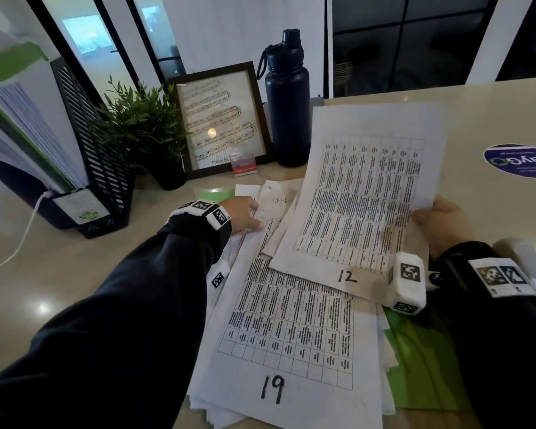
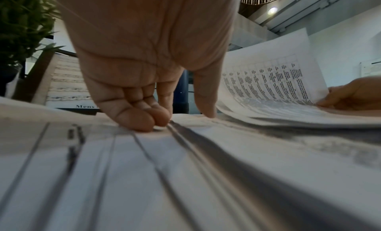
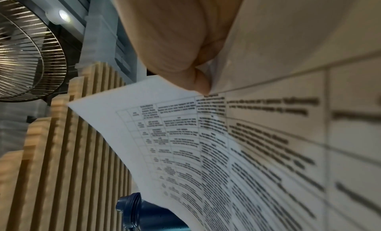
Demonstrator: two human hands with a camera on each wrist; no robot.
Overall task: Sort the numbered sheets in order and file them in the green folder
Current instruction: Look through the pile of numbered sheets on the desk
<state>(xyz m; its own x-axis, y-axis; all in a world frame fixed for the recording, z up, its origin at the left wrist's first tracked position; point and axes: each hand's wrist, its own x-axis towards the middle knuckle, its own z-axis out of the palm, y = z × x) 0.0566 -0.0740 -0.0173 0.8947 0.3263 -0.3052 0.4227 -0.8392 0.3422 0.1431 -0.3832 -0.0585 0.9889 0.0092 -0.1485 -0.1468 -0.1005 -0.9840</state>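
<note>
A loose pile of printed sheets (image 1: 291, 335) lies on the desk, and the top one reads 19. My right hand (image 1: 440, 224) pinches the right edge of the sheet marked 12 (image 1: 362, 196) and holds it tilted above the pile. In the right wrist view my thumb (image 3: 198, 81) presses on that sheet (image 3: 257, 145). My left hand (image 1: 245, 213) rests on the far part of the pile, and its fingertips (image 2: 144, 118) press down on the sheets (image 2: 185, 169). The green folder (image 1: 424, 360) lies under the pile, showing at the right and at the far left (image 1: 217, 195).
A black file rack (image 1: 84, 144) with folders stands at the left, with a white cable (image 1: 16, 246) beside it. A potted plant (image 1: 146, 128), a framed picture (image 1: 223, 122) and a dark bottle (image 1: 287, 97) line the back. A round sticker (image 1: 520, 161) lies at the right.
</note>
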